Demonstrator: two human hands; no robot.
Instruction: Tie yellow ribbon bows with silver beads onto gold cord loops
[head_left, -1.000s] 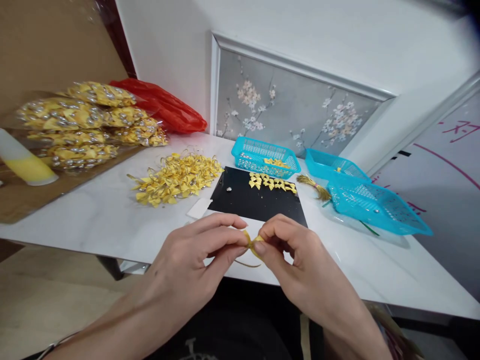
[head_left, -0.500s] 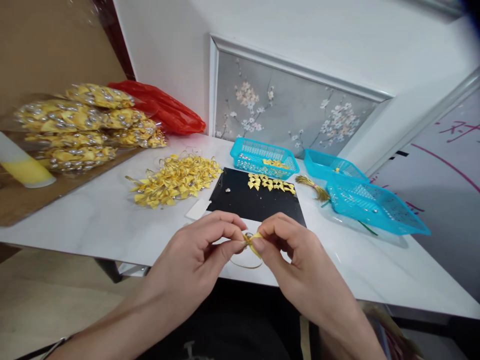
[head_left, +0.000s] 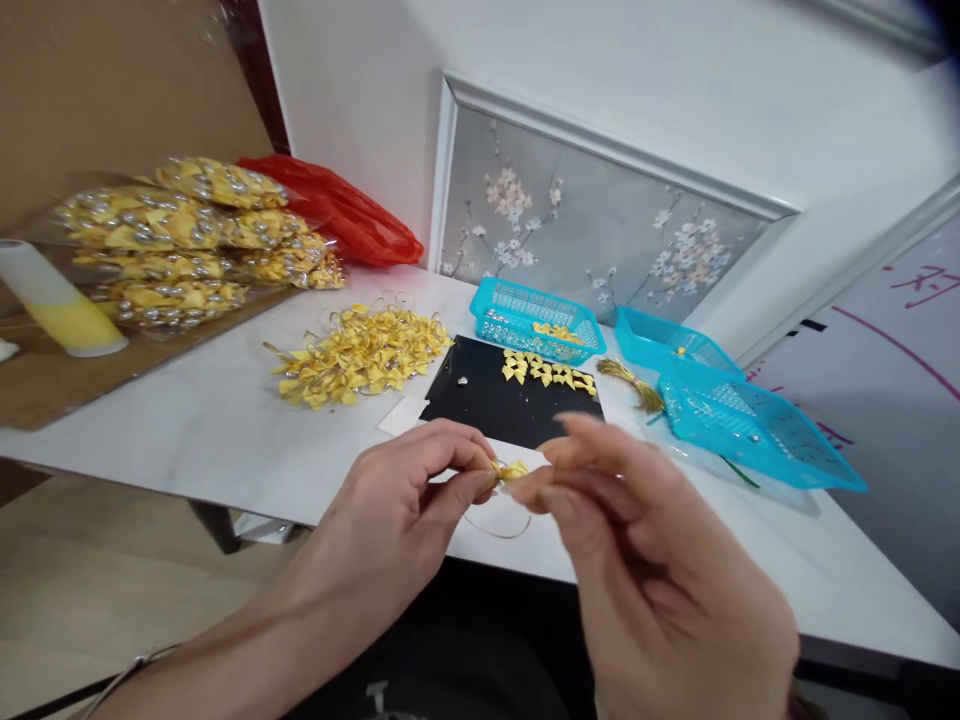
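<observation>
Thumb and index finger of my left hand (head_left: 424,495) are closed on a small yellow ribbon bow (head_left: 514,469), near the front edge of the table. A silvery bead shows by the left fingertips, and a thin gold cord (head_left: 499,535) loops down below the bow. Right beside it is my right hand (head_left: 637,540), blurred a little by motion, its fingers loosely apart. I cannot tell whether its fingertips touch the bow. Beyond the hands lies a black mat (head_left: 480,395) with a cluster of yellow bows (head_left: 551,372) and a silver bead (head_left: 462,381).
A heap of yellow bows (head_left: 360,355) lies left of the mat. Bagged bows (head_left: 180,240), a red plastic bag (head_left: 337,210) and a white-yellow cylinder (head_left: 64,305) are farther left. Blue baskets (head_left: 536,335) stand behind and right (head_left: 772,440), near a gold cord bundle (head_left: 634,385).
My right hand has released its pinch on the bow's right side and turned, moving slightly right and nearer the camera. My left hand keeps its hold. The view has shifted slightly.
</observation>
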